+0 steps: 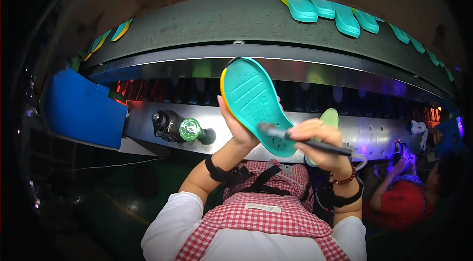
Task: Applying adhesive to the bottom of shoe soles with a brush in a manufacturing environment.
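Note:
My left hand (239, 130) holds up a teal shoe sole (253, 98) with a yellow edge, tread side facing me, tilted with its toe end up. My right hand (320, 145) grips a dark brush (300, 140) whose tip rests on the heel end of the sole. Both wrists wear dark bands, and the right one also has a bead bracelet. A second pale green sole (330, 117) shows just behind my right hand.
A grey conveyor (236, 24) curves across the back carrying several teal soles (345, 17) at the right and a few at the left (120, 29). A dark bottle with a green cap (177, 128) lies on the metal ledge. A blue box (84, 108) stands left. Another person in red (404, 197) sits at the right.

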`<state>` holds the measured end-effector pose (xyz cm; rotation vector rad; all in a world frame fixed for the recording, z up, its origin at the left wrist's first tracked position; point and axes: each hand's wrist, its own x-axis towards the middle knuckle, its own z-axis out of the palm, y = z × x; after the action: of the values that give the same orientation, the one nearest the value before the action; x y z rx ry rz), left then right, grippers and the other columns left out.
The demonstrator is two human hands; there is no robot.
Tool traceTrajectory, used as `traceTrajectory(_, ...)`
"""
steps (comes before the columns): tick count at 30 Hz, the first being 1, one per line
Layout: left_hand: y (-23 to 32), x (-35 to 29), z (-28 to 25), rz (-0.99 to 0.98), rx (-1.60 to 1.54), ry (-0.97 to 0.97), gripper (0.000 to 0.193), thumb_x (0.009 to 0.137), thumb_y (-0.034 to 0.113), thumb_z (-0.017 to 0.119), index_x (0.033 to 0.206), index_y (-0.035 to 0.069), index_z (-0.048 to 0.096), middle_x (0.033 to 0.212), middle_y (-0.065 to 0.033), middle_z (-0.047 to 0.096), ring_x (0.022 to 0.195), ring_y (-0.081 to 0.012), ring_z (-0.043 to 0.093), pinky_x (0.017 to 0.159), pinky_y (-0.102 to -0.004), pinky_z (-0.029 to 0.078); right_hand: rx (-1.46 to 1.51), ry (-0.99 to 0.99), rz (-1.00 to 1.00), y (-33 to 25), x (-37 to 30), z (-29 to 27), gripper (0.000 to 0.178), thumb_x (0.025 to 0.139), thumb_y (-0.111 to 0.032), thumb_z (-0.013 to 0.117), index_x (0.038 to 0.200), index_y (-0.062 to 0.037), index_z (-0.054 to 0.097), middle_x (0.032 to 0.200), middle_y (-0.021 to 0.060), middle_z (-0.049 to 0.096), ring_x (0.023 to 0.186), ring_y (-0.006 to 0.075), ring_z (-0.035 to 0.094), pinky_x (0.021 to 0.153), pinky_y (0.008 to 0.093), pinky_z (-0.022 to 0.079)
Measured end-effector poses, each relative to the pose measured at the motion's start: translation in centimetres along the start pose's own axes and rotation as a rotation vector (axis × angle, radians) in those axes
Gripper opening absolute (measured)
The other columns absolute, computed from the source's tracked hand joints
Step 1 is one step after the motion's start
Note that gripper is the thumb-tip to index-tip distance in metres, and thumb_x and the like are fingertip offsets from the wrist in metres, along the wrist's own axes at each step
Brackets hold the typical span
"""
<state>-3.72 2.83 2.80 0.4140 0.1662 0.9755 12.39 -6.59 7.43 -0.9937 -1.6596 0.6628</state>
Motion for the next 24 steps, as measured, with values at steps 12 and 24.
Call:
traceTrajectory(12,2.6,0.6,0.3,0.183,0.062,-0.131,0.099,0.068,0.082,0.02,0.119,0.001,0.042,0.099,-0.0225,0.054,0.08,-0.0328,0.058,0.07,-0.0433,0.049,0.182,-0.263,0.004,-1.0,-1.3,-0.3,0.022,0.066,0.004,0.067,0.088,-0.0009,0.064,0.089,0.0121,0.065,0.089,0.0241,0.062,0.079,0.0319,0.048)
traceTrajectory(24,2.9,1.0,2.4,0.068,0.039,0.089,0.094,0.073,0.077,0.023,0.126,0.001,0.037,0.112,-0.0229,0.051,0.096,-0.0342,0.055,0.085,-0.0438,0.045,0.446,0.044,0.248,1.9,-1.9,-0.1,0.017,0.072,0.002,0.065,0.089,0.0027,0.063,0.094,0.0149,0.063,0.095,0.0235,0.058,0.089,0.0357,0.043)
